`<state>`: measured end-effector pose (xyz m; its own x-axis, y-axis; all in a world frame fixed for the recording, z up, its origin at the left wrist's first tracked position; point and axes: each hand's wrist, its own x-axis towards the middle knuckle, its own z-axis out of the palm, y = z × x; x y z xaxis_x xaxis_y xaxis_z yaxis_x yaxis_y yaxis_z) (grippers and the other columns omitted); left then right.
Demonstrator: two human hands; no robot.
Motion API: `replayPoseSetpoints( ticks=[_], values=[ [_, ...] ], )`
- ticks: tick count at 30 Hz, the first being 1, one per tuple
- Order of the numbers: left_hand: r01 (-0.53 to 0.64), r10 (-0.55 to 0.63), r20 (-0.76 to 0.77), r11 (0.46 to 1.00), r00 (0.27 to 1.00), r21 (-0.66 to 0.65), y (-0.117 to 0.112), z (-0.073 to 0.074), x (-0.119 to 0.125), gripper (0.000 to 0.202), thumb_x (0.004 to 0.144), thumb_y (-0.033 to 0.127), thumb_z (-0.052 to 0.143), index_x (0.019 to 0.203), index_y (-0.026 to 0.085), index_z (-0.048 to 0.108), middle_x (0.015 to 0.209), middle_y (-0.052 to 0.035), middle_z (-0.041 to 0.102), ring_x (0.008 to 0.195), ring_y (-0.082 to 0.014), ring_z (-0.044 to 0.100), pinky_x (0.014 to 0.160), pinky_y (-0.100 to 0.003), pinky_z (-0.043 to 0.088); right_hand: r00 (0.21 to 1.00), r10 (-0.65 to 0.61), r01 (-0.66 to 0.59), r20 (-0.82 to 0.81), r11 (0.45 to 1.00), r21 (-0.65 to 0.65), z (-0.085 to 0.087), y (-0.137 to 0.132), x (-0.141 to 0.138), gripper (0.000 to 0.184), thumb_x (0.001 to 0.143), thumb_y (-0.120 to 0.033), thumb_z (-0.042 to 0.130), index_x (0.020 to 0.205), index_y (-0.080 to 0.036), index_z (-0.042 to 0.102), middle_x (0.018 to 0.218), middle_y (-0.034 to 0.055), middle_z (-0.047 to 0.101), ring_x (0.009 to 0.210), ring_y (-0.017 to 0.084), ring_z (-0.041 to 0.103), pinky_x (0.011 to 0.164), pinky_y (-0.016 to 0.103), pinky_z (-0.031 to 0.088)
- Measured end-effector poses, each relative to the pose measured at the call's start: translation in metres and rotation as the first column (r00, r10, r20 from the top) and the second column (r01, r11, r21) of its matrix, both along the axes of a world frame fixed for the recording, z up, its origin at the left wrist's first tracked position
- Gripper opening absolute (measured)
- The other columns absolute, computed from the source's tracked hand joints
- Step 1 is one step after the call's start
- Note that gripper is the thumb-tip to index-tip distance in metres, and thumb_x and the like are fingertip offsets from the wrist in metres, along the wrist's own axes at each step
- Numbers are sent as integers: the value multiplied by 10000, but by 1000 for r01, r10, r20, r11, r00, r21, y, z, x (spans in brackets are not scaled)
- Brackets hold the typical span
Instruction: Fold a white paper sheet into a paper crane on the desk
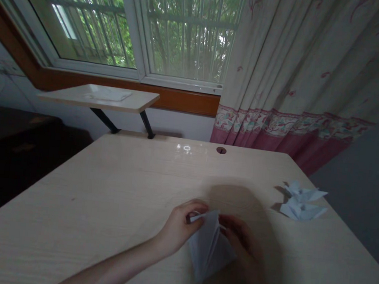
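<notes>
Can see on the raised shelf (142,102) a flat white thing (109,93), too blurred to name, and at the right side of the desk (121,189) two paper shapes (303,211), close together. Pinching the folded paper (206,246) at the near part of the desk with the left hand (181,224) — nearly closed, with thumb on top — and meeting its right side with the right hand (242,241), half curled, with grip too shadowed to tell. Looks white, thin and creased, with layers parted along the middle and narrow end downward.
</notes>
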<state>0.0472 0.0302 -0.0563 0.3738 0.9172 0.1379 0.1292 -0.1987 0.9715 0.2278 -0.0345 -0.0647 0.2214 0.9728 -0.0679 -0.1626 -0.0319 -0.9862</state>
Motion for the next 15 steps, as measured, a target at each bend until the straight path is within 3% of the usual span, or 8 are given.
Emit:
replayPoseSetpoints(
  ticks=[3,5,7,10,15],
  values=[
    [34,-1,160,979,987,-201,-1,3,0,244,839,348,617,984,160,671,1000,-100,695,952,-231,633,839,-344,463,981,83,-80,173,997,-22,-2,-1,-4,263,793,-416,632,996,-268,711,1071,66,709,1035,257,637,901,384,498],
    [94,-20,249,953,968,-288,-2,3,1,339,763,366,709,1023,160,637,972,-95,693,926,-229,636,819,-336,463,960,117,-116,255,993,-20,-4,-2,-4,261,826,-389,581,1027,-275,704,1091,57,701,1057,248,622,920,383,481],
    [109,-9,298,941,955,-320,-4,0,3,468,640,256,805,1053,175,600,986,-76,680,893,-207,634,793,-310,463,947,116,-122,301,992,3,-8,-3,-3,269,849,-371,544,1052,-283,696,1108,47,693,1058,238,616,938,384,467],
    [69,42,310,939,950,-338,-6,-5,6,605,548,48,764,1096,196,556,946,-32,669,830,-160,628,757,-270,456,930,105,-117,351,993,14,-11,-3,2,267,836,-368,552,1041,-290,704,1086,41,697,1022,240,626,915,381,480],
    [78,78,342,904,937,-421,-3,-9,5,583,513,-20,674,1053,177,576,766,17,669,670,-114,603,630,-217,437,910,42,-31,413,999,-33,-12,-1,15,310,799,-373,597,1071,-265,701,1080,64,693,930,247,644,812,364,519]
  ],
)
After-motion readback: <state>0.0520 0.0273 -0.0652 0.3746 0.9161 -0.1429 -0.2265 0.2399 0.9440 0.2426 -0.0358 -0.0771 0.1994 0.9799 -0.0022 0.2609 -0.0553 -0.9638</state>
